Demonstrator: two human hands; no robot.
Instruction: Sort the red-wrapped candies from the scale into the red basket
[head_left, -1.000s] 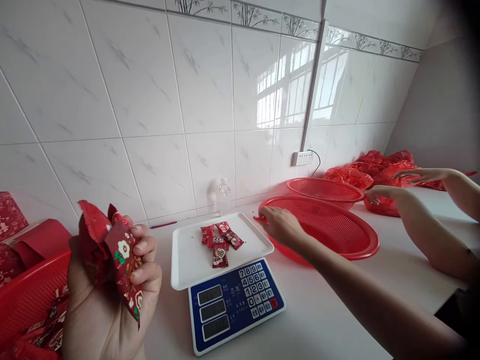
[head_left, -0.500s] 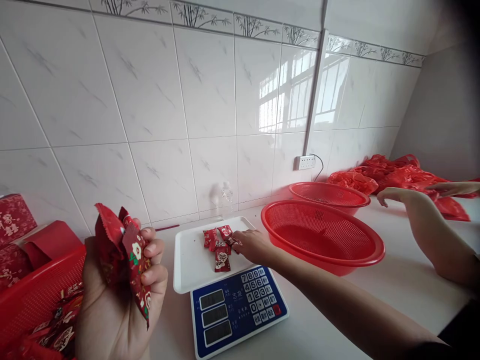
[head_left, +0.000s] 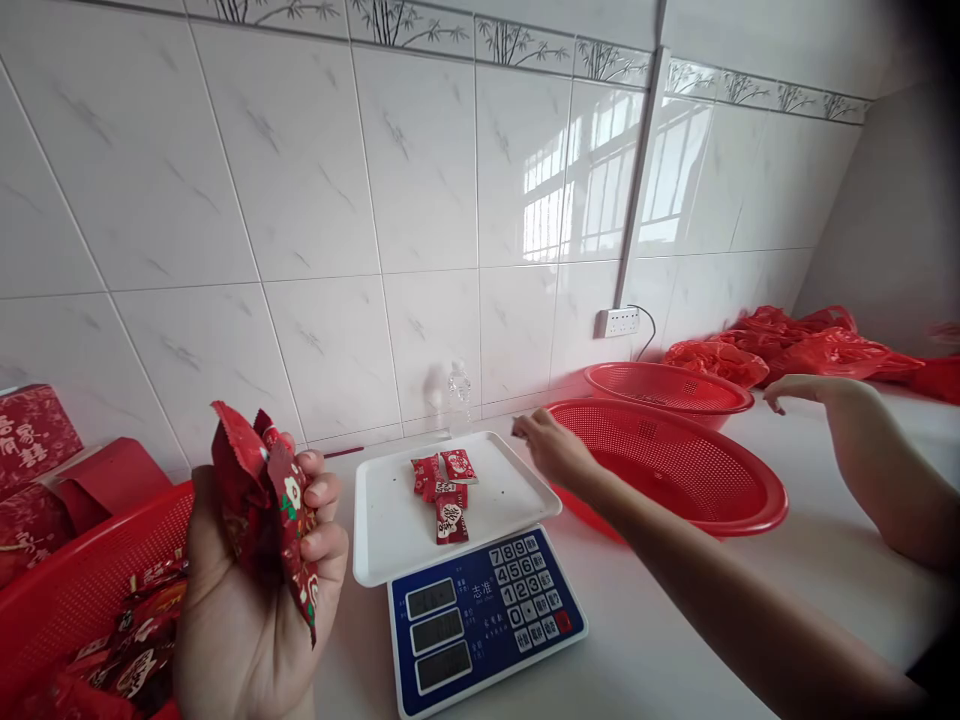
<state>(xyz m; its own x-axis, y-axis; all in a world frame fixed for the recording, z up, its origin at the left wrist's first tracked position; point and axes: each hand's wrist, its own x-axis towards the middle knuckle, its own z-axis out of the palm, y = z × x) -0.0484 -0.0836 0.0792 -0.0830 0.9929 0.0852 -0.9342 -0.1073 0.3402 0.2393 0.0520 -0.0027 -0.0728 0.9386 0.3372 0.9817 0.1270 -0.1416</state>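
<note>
My left hand (head_left: 259,590) is raised on the left, its fingers wrapped round several red foil snack packets (head_left: 291,510) with flower prints. My right hand (head_left: 559,450) is above the right edge of the white scale tray (head_left: 495,510), near the rim of a red plastic basket (head_left: 750,515). Its fingers are curled together, and what they hold, if anything, is hidden. Small red wrapped packets (head_left: 452,520) lie bunched in the middle of the tray. Below it sits the blue digital scale (head_left: 487,615) with its keypad and displays.
At the left stands a red basket (head_left: 82,545) of packets beside red boxes (head_left: 34,430). A second red basket (head_left: 675,385), a clear bottle (head_left: 459,385) and red plastic bags (head_left: 810,345) are at the back. Another person's arm (head_left: 862,460) reaches in from the right.
My right hand has lifted off the packets and moved right to the basket's rim. The dark packet under its fingers no longer shows on the tray. My left hand still grips its packets.
</note>
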